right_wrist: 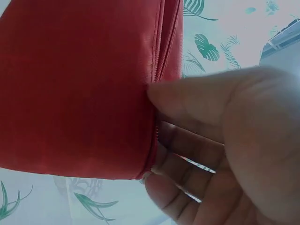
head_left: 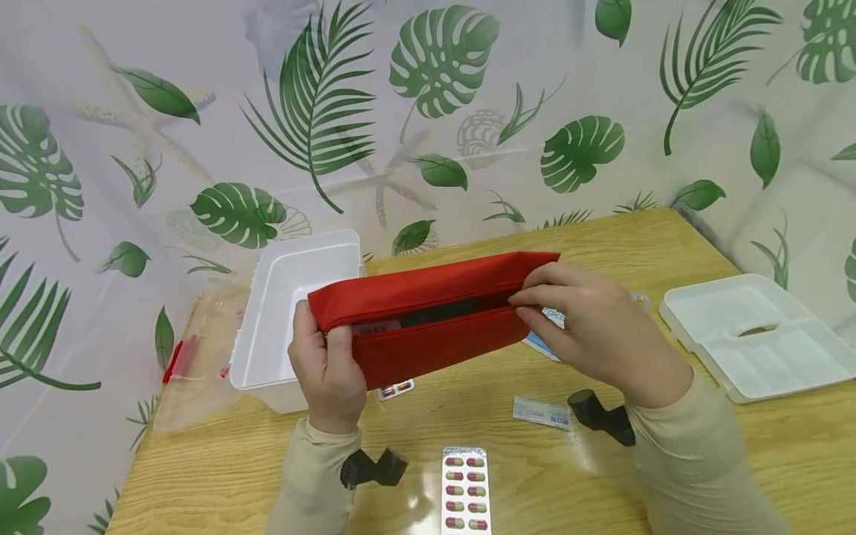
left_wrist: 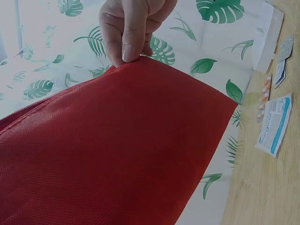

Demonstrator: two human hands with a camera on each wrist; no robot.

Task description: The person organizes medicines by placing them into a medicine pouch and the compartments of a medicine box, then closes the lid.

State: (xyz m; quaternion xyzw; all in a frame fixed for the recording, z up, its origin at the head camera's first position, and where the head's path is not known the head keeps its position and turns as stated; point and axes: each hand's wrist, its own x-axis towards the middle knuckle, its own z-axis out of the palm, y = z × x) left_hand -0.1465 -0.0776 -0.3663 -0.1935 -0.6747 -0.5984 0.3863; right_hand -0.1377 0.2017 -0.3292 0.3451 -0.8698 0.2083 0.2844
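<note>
A red zippered pouch [head_left: 435, 342] is held above the table, its long zip opening gaping upward. Inside the opening shows a pale printed packet [head_left: 377, 327], with a dark thing farther along. My left hand [head_left: 331, 371] grips the pouch's left end, thumb at the front. At the right end, the thumb and fingers of my right hand [head_left: 595, 327] pinch the edge beside the zip [right_wrist: 158, 61]. Below the pouch lies a blister pack of red-and-yellow capsules [head_left: 465, 490]. A small printed sachet [head_left: 542, 413] is nearer my right wrist.
An open white box [head_left: 267, 371] with a clear lid [head_left: 207, 394] stands at left. A white compartment tray [head_left: 796, 371] sits at right. Another capsule pack [head_left: 396, 389] and a surgical packet [left_wrist: 275, 124] lie partly behind the pouch. A leaf-print sheet [head_left: 508, 111] hangs behind the table.
</note>
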